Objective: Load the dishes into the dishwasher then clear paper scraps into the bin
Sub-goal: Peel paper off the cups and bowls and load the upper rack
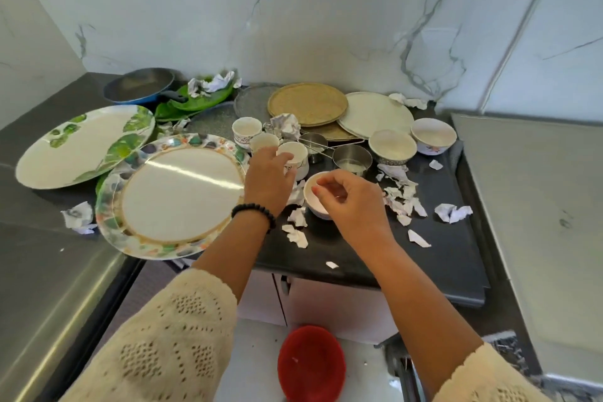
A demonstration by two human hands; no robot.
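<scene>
Left hand grips a white cup at the rim, fingers curled over its near side; likely chosen because it stands nearest in the cup cluster. Right hand is over a small bowl, thumb and fingers pinched at its rim; whether it holds the bowl or a scrap inside, cannot tell. Both dishes sit on the dark counter, among paper scraps. Big plates lie left, overhanging the edge, untouched. Red bin stands below on the floor. Dishwasher not in view. Judgement: loading barely begun; small items first, one per hand.
</scene>
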